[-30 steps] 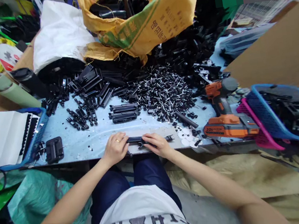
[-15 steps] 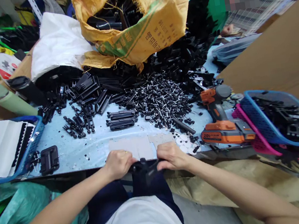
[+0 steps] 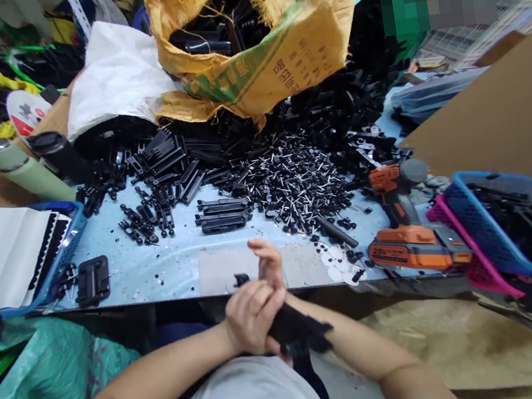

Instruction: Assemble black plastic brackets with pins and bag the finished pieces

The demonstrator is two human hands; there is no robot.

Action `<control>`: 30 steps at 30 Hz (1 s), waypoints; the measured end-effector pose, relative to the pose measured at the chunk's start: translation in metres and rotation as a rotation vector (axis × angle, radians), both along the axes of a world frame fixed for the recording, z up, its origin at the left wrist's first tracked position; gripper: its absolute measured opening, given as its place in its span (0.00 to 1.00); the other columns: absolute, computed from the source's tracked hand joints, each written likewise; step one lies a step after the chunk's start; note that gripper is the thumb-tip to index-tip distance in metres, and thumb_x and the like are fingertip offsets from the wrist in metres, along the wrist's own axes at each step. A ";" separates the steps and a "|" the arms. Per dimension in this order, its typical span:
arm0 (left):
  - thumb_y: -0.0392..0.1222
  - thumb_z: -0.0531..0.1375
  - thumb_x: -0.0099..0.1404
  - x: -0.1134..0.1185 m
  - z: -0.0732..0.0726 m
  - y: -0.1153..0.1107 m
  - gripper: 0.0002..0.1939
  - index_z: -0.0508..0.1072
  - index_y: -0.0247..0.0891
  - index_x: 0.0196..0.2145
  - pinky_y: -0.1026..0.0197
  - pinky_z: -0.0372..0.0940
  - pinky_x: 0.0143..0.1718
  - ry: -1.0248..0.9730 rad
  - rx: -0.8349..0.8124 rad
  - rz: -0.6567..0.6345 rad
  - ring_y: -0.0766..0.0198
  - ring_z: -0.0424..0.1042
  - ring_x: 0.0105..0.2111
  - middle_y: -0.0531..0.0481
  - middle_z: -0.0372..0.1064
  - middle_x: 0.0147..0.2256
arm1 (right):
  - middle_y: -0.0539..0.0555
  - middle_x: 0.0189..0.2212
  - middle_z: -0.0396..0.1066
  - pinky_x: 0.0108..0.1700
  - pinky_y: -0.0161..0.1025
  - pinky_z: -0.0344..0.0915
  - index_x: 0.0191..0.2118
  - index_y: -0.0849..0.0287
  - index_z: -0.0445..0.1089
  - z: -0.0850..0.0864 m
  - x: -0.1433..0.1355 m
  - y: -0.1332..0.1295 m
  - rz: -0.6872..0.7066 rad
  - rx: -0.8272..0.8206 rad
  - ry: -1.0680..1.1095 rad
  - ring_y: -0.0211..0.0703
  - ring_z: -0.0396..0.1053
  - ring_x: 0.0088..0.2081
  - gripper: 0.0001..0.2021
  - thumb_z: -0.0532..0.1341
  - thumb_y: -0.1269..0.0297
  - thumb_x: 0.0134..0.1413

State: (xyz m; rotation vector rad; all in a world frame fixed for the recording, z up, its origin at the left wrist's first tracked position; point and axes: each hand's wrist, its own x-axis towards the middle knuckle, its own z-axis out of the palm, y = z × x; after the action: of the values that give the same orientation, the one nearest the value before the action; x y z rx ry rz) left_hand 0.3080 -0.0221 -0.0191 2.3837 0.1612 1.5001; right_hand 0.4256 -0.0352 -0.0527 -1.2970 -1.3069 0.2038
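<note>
A black plastic part (image 3: 298, 328) is held at the table's front edge, close to my body; motion blurs its outline. My left hand (image 3: 255, 313) is wrapped round it, with a ring on one finger. Behind and partly under the left hand, my right hand (image 3: 269, 262) is raised with its fingers up and slightly curled; its palm is hidden, so its contact with the part cannot be made out. Just beyond the hands lies a grey board (image 3: 216, 269). Further back sits a short stack of long black parts (image 3: 223, 215).
An orange cordless drill (image 3: 414, 248) stands at the right beside a blue basket (image 3: 514, 244). Screws (image 3: 303, 184) are heaped mid-table below a yellow sack (image 3: 295, 56). At the left are another blue basket (image 3: 53, 269) and a green bottle (image 3: 27, 173).
My hands, earlier apart on either side of the black part, have come together. The right hand has moved left and its fingers have lifted. The black part now points toward the lower right.
</note>
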 end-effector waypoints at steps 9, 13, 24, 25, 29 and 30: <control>0.48 0.57 0.63 0.041 -0.050 0.110 0.20 0.69 0.37 0.51 0.46 0.59 0.50 0.824 0.163 0.406 0.50 0.65 0.50 0.37 0.68 0.47 | 0.61 0.47 0.66 0.50 0.47 0.57 0.44 0.61 0.66 0.040 0.148 0.146 -0.170 -0.373 -0.758 0.51 0.60 0.49 0.12 0.53 0.60 0.59; 0.49 0.57 0.63 0.057 -0.045 0.122 0.25 0.65 0.36 0.55 0.42 0.53 0.54 0.805 0.091 0.449 0.48 0.60 0.55 0.36 0.65 0.51 | 0.61 0.43 0.68 0.47 0.42 0.58 0.43 0.63 0.69 0.047 0.135 0.211 -0.101 -0.544 -0.937 0.48 0.60 0.47 0.11 0.54 0.65 0.59; 0.46 0.51 0.65 -0.048 -0.003 0.260 0.21 0.65 0.32 0.52 0.43 0.56 0.51 0.689 -0.380 1.085 0.44 0.57 0.55 0.32 0.60 0.53 | 0.65 0.43 0.67 0.48 0.47 0.57 0.31 0.65 0.73 0.026 0.083 0.296 -0.077 -0.767 -0.862 0.52 0.59 0.48 0.04 0.62 0.72 0.46; 0.46 0.51 0.65 -0.059 0.000 0.287 0.22 0.64 0.29 0.52 0.44 0.58 0.49 0.694 -0.480 1.208 0.43 0.58 0.54 0.29 0.60 0.52 | 0.64 0.44 0.66 0.48 0.48 0.57 0.32 0.64 0.72 0.029 0.088 0.296 -0.076 -0.761 -0.858 0.53 0.59 0.49 0.04 0.62 0.71 0.47; 0.41 0.53 0.64 -0.088 0.006 0.363 0.21 0.65 0.18 0.48 0.51 0.61 0.46 0.826 -0.844 1.275 0.47 0.65 0.49 0.25 0.64 0.47 | 0.60 0.48 0.63 0.48 0.45 0.59 0.32 0.61 0.67 0.051 0.115 0.287 -0.102 -0.543 -0.503 0.50 0.59 0.49 0.07 0.61 0.63 0.49; 0.39 0.53 0.64 -0.090 0.007 0.371 0.19 0.66 0.18 0.46 0.52 0.62 0.45 0.845 -0.887 1.241 0.47 0.66 0.48 0.25 0.65 0.45 | 0.59 0.46 0.65 0.47 0.44 0.61 0.31 0.61 0.65 0.058 0.119 0.280 -0.077 -0.474 -0.324 0.48 0.62 0.47 0.09 0.61 0.60 0.49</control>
State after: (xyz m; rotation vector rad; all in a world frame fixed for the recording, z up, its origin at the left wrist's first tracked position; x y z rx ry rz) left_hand 0.2183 0.3490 -0.0119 1.8649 2.2040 0.2721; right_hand 0.5443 0.2452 0.0057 -1.8377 -1.5349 0.2682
